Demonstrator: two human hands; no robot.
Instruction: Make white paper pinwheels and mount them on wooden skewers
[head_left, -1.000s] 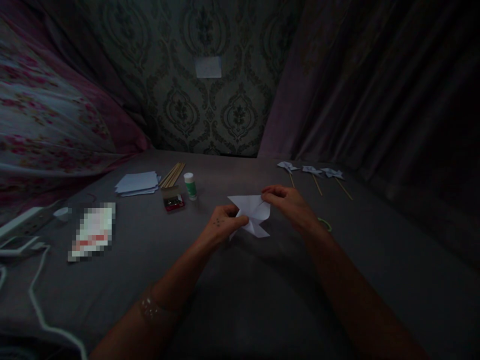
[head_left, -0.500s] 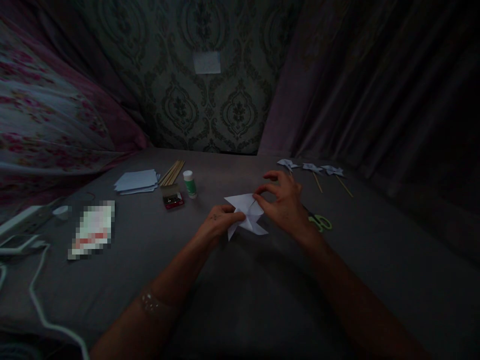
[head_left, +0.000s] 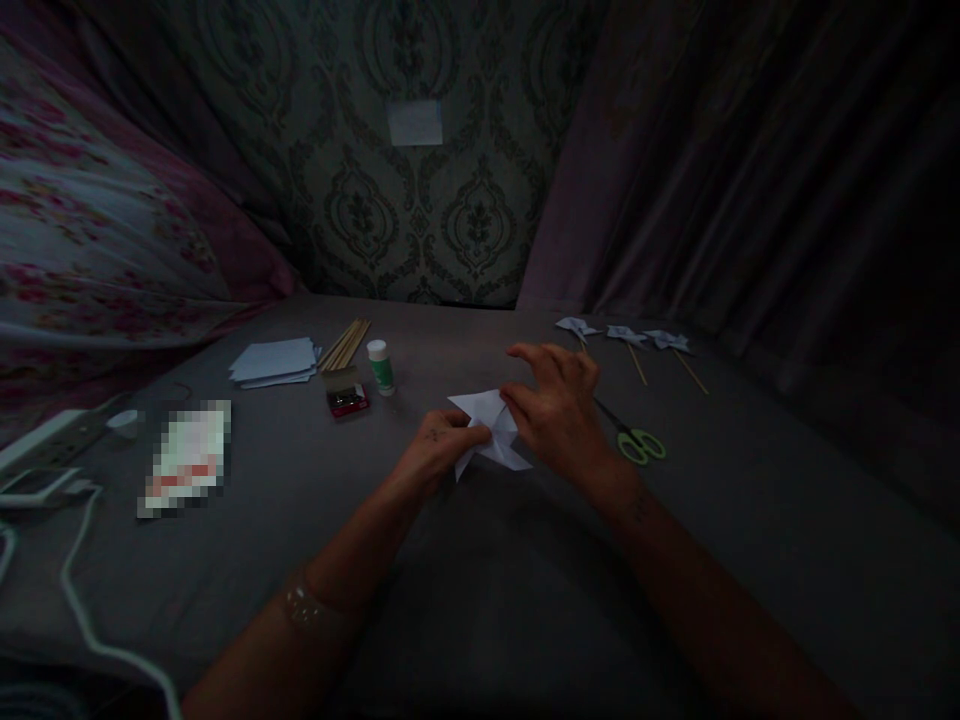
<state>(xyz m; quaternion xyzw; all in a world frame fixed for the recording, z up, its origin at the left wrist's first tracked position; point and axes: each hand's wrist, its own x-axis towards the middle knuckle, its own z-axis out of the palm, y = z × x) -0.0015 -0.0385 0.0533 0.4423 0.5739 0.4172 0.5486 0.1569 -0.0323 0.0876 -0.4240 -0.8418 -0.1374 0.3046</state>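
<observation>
My left hand [head_left: 444, 440] holds a white paper pinwheel [head_left: 484, 408] over the middle of the grey cloth, its thumb pressed onto the pinwheel's centre. Pointed blades stick out to the left, below and to the right. My right hand [head_left: 556, 405] is at the upper right of the pinwheel, thumb and index finger pinched at the paper's edge, other fingers curled and raised. Its fingertips partly cover that corner. Green-handled scissors [head_left: 637, 445] lie just right of my right wrist.
Behind stand a glue stick [head_left: 380, 368], an open small red box [head_left: 346, 398] with metallic bits, wooden sticks [head_left: 346, 345] and a paper stack [head_left: 276, 362]. Several pinwheels on sticks [head_left: 626, 336] lie back right. A power strip [head_left: 52, 440] and white cable are at left.
My right hand has shifted slightly left, its fingertips closer in over the pinwheel's upper right edge. More of the scissors shows. My left hand keeps its hold.
</observation>
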